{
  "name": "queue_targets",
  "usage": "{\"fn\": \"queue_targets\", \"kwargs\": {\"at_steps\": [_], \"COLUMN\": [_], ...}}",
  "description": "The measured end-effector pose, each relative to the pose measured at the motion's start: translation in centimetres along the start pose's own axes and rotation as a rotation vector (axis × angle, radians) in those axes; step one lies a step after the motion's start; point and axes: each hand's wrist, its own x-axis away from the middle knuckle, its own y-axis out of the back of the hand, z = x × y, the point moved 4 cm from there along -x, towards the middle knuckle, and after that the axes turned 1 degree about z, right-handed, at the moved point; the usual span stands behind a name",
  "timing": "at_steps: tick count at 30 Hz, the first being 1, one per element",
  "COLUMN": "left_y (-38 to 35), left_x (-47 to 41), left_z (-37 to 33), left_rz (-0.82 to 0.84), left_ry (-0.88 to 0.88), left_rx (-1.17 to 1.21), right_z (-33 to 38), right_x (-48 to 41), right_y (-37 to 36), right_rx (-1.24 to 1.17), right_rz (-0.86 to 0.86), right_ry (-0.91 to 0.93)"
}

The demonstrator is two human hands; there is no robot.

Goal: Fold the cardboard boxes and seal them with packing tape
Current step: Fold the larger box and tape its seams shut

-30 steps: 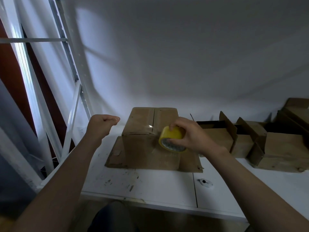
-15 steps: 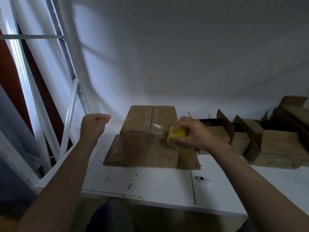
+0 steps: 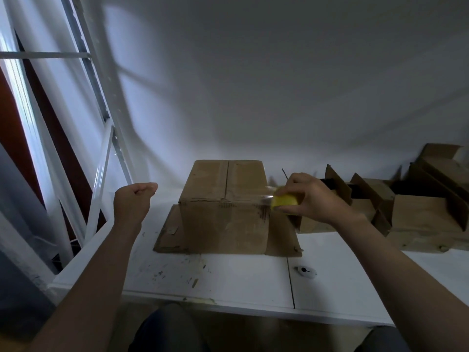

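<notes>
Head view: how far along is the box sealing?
Done: the centre box is folded shut. In hand: the right hand holds the yellow tape roll at its right edge, a strip stretched across; the left hand is fisted, off it. Left: open boxes at right.

A brown cardboard box stands upright with its top flaps folded shut, the centre seam running front to back. It rests on a flattened cardboard sheet that sticks out on both sides. A yellow roll of packing tape, blurred, is gripped in the right hand just beside the box's upper right front corner. A clear strip of tape stretches from the roll along the box's top front edge. To the right, unsealed boxes sit close together, flaps standing open.
</notes>
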Motion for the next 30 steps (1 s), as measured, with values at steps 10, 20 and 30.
{"fn": "queue_targets", "kwargs": {"at_steps": [10,20,30], "left_y": [-1.4,-1.9,-3.9], "left_x": [-0.2,-0.8,-1.1], "left_z": [4.2,5.8,7.3], "left_rz": [0.009,-0.012,0.032], "left_ry": [0.184,0.238,0.264], "left_rx": [0.090,0.110,0.146], "right_z": [-2.1,-3.7,-5.2], "right_x": [0.5,-0.6,-1.2], "right_y": [0.1,-2.4,-3.9], "right_rx": [0.041,0.079,0.076], "right_rz": [0.044,0.080,0.130], "right_ry": [-0.042,0.019,-0.070]}}
